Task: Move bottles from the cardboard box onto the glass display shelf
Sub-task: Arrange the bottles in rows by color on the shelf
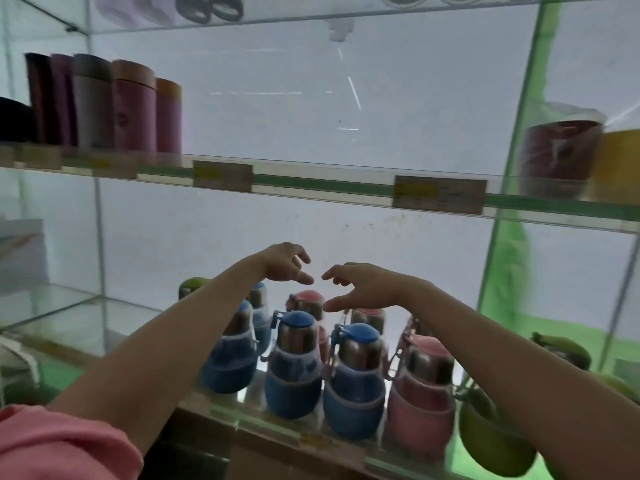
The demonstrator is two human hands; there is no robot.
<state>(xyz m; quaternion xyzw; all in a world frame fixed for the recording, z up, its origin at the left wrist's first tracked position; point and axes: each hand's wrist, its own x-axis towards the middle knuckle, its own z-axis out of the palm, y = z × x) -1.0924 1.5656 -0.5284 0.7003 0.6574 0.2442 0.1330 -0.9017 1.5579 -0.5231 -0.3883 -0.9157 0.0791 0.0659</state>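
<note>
A pink sleeve fills the near left corner, and from it a bare forearm runs up to the left hand. The right hand reaches in from the near right. Both hover above the bottles on the lower glass shelf, fingers loosely spread and lightly curled, holding nothing, their fingertips close together but apart.

Below them the bottles stand upright in rows near the shelf's front edge: a blue bottle in the middle, a second blue bottle just right of it, and a third blue bottle partly hidden behind the left forearm. A pink bottle stands to the right, with another pink-capped bottle in the row behind. A green bottle sits at the near right edge.

On the upper shelf, far left, a row of tall tumblers stands side by side; two price tags hang on its front rail. The cardboard box is out of sight.
</note>
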